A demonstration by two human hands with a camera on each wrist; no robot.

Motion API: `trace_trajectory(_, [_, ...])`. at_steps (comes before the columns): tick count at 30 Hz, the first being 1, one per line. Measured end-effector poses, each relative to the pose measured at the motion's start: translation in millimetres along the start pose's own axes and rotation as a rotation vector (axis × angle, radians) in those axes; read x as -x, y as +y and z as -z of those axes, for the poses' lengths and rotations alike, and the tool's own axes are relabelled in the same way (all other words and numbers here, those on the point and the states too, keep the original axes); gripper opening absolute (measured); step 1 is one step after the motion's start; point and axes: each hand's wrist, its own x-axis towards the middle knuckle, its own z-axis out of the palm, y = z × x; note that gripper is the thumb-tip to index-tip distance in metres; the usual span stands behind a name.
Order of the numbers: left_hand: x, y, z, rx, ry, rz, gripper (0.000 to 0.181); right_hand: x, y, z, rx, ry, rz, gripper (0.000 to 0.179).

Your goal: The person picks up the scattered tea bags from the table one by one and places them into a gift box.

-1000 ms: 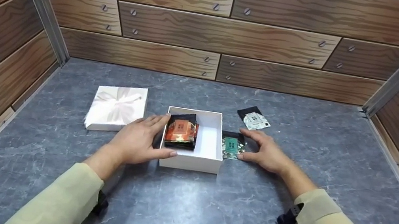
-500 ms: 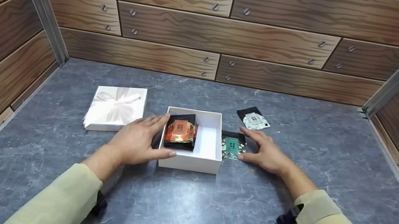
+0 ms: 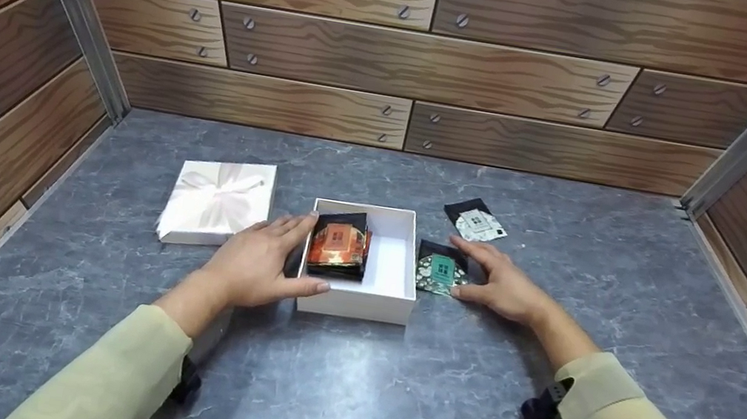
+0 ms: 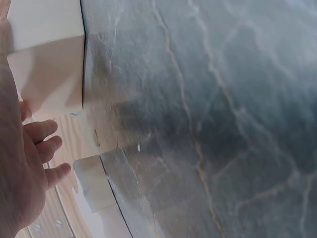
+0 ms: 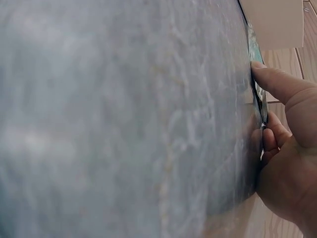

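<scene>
A white open box [image 3: 355, 304] stands mid-table, with a small stack of orange-and-black sachets [image 3: 338, 243] in its left half. My left hand [image 3: 263, 256] rests against the box's left side, fingers straight along the wall and thumb across the front left corner. In the left wrist view, several fingers [image 4: 49, 148] hang beside the box. Just right of the box, a green-and-black sachet [image 3: 436, 276] lies slightly tilted. My right hand [image 3: 504, 283] pinches its right side between thumb and fingers. The right wrist view shows the thumb [image 5: 277, 82] against the sachet, seen edge-on.
To the left lies a white box lid [image 3: 217, 203] with a ribbon bow. A white-and-black sachet [image 3: 476, 221] lies behind my right hand. Wood-patterned walls [image 3: 411, 66] enclose the grey marbled table [image 3: 343, 400] at the back and sides.
The green sachet has shifted slightly right and back, away from the box wall, and turned a little with my right hand. My left hand and the box have stayed put.
</scene>
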Motion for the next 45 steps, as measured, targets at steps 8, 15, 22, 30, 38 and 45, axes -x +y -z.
trace_trajectory(8, [-0.2, 0.2, 1.3, -0.003, -0.006, -0.002, 0.118, -0.8, -1.5, 0.6, -0.014, 0.008, -0.022, 0.087])
trace_trajectory(15, [0.9, 0.9, 0.4, 0.009, 0.006, -0.005, 0.117, -1.3, 0.5, -2.0, -0.046, 0.027, -0.038, 0.084])
trace_trajectory(22, [0.5, 1.4, 1.3, 0.006, 0.01, -0.007, 0.117, -2.1, -0.1, -3.7, -0.06, 0.044, -0.038, 0.085])
trace_trajectory(30, [-0.9, 0.4, -0.3, 0.004, 0.012, -0.01, 0.119, -0.6, -1.8, -5.2, -0.053, 0.045, -0.044, 0.078])
trace_trajectory(38, [0.4, -0.3, -1.0, 0.006, 0.012, -0.007, 0.118, -1.4, -0.6, -5.1, -0.059, 0.043, -0.024, 0.076])
trace_trajectory(45, [0.0, 0.6, 0.0, 0.016, 0.006, -0.001, 0.117, -0.9, 0.7, -5.8, -0.139, 0.071, -0.054, 0.076])
